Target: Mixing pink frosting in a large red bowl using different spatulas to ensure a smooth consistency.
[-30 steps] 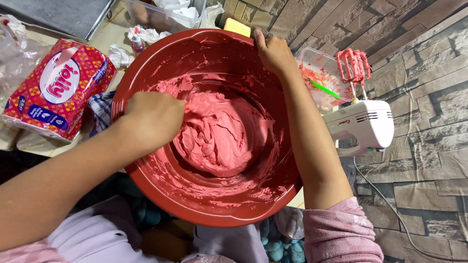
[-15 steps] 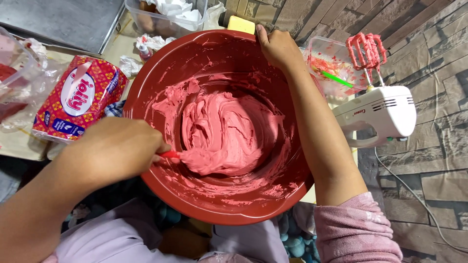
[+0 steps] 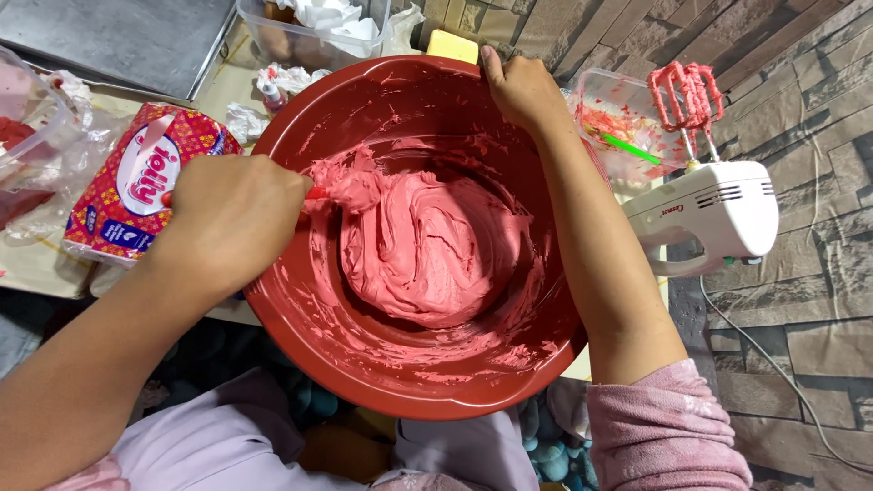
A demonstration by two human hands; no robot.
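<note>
A big red plastic bowl (image 3: 427, 382) holds a thick mound of pink-red batter (image 3: 427, 241). My left hand (image 3: 232, 218) is closed around the red handle of a spatula (image 3: 341, 189) whose batter-coated blade digs into the mix at the bowl's upper left. My right hand (image 3: 518, 86) grips the bowl's far rim, fingers curled over the edge, with the forearm running down the bowl's right side.
A white hand mixer (image 3: 709, 214) with batter-coated beaters lies right of the bowl, next to a clear smeared container (image 3: 618, 127). A pink printed packet (image 3: 136, 182) lies to the left. A metal tray (image 3: 118, 36) and a clear tub (image 3: 318, 32) sit behind.
My left hand has swept the spatula from the bowl's near-left side up to its upper left, dragging batter along. My right hand has stayed on the far rim.
</note>
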